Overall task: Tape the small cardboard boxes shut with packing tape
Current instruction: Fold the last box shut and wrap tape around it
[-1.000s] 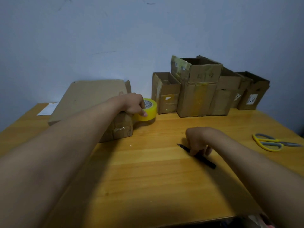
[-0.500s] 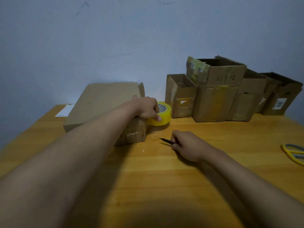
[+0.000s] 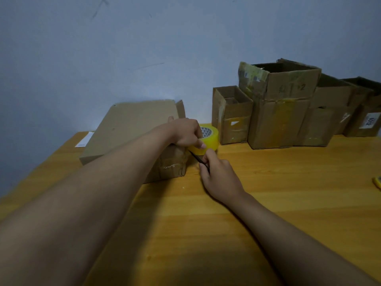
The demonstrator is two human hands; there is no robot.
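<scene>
A yellow roll of packing tape [image 3: 210, 139] stands on the wooden table [image 3: 268, 193] beside a flat closed cardboard box [image 3: 132, 129]. My left hand [image 3: 185, 132] grips the roll from above, thumb on its outer face. My right hand [image 3: 218, 176] holds a thin black pen-like tool [image 3: 195, 157] whose tip points up-left and touches the lower edge of the roll. Several small open cardboard boxes [image 3: 280, 108] stand in a row against the wall at the back right.
Yellow-handled scissors [image 3: 377, 180] peek in at the right edge of the table. A white paper [image 3: 84, 139] lies at the back left behind the flat box. The wall runs close behind the boxes.
My right hand picked the black tool off the table and carried it left and forward to the tape roll. My left hand stayed on the roll. The view shifted left.
</scene>
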